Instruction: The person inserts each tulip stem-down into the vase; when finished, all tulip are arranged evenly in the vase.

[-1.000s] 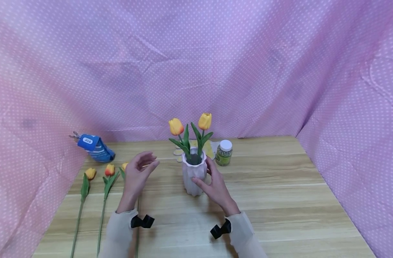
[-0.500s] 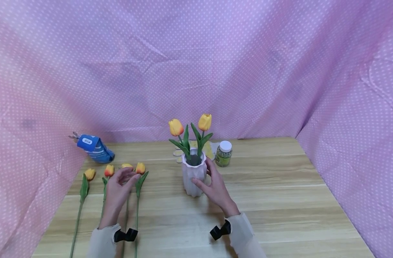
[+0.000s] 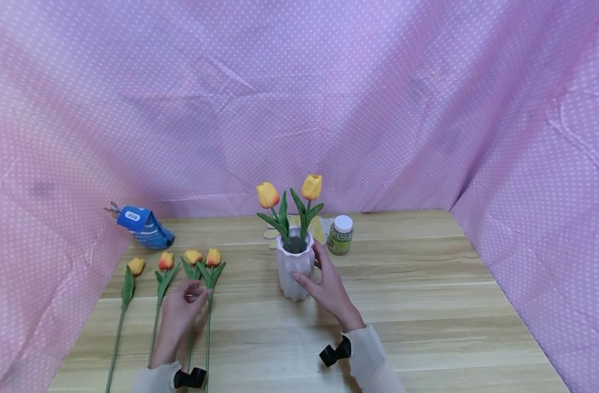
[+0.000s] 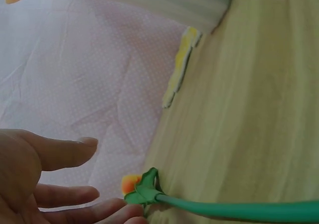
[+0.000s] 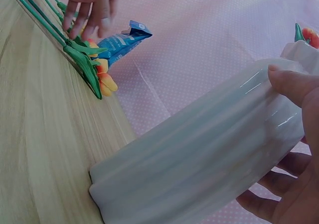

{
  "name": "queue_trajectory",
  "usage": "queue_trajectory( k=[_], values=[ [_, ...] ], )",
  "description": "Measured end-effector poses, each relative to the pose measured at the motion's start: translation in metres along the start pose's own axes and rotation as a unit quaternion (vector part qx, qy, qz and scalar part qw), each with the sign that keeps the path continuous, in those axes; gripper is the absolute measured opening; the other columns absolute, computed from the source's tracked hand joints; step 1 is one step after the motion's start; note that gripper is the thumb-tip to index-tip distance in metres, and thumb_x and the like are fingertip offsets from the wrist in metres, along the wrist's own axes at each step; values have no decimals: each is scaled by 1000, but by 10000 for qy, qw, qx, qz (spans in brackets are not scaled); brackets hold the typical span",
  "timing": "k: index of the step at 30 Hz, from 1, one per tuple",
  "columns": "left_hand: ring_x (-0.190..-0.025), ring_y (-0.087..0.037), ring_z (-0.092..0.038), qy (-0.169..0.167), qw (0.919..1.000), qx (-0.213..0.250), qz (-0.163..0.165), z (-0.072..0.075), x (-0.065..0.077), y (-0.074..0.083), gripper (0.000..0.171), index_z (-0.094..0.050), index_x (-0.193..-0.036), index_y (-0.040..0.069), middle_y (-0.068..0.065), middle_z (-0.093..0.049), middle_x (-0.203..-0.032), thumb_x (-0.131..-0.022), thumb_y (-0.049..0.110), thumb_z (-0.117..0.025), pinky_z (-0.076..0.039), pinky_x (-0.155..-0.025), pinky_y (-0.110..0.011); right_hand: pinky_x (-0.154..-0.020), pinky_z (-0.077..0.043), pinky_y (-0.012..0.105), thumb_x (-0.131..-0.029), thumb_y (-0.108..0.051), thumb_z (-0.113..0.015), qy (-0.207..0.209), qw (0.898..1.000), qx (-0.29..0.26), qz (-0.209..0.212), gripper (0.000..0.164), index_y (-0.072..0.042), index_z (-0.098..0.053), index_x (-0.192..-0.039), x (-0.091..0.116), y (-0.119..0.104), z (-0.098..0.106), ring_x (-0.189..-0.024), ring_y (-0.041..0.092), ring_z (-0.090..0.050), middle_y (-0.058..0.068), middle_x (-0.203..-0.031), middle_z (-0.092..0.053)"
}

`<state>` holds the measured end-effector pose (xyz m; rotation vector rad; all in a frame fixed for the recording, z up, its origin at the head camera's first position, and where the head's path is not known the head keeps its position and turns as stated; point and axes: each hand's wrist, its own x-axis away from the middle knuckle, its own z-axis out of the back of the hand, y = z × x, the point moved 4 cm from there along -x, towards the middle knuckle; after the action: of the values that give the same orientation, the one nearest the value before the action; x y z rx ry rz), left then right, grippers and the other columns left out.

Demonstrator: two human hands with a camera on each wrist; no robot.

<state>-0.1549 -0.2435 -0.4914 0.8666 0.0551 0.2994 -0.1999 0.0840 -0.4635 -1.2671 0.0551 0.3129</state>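
Left of the glossy white, fluted ceramic-looking vase [image 3: 295, 275] my right hand [image 3: 332, 289] grips, my nearer left hand [image 3: 179, 314], loosely spread and holding nothing, hangs beside an orange-yellow, long-stemmed artificial tulip [image 3: 213, 258] lying lengthwise toward me.

Shows white on the vase [image 3: 289, 271], yellow and orange-red on the tulips [image 3: 213, 257], green on their leaves [image 3: 128, 286]. Shows white dots over the pink backdrop cloth [image 3: 299, 93], blue on the pouch [image 3: 155, 233].

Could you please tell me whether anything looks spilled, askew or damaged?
Nothing stands out: the vase is upright, the jar upright and capped, the loose tulips lie in a row, and no spill or damage shows.
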Motion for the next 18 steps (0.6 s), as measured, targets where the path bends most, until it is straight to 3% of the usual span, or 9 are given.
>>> queue_trajectory(
  k=[11, 18],
  values=[
    [-77, -20, -65, -265, 9981, -524, 184, -13, 4, -7, 48, -57, -126, -10, -22, -71, -97, -91, 20, -72, -51, -55, -20, -118, -40, 58, -91, -33, -74, -25, 10000, 33, -48, 81, -26, -26, -156, 0, 1, 0, -147, 30, -41, 3, -161, -38],
    [-65, -16, -58, -570, 9937, -876, 412, -20, 8, -7, 43, -62, -117, -14, -13, -66, -79, -89, 18, -71, -46, -50, -23, -118, -40, 58, -91, -32, -75, -5, 10000, -28, -39, 81, -27, -27, -156, -1, 0, 0, -147, 29, -40, 2, -160, -38]
  ],
)
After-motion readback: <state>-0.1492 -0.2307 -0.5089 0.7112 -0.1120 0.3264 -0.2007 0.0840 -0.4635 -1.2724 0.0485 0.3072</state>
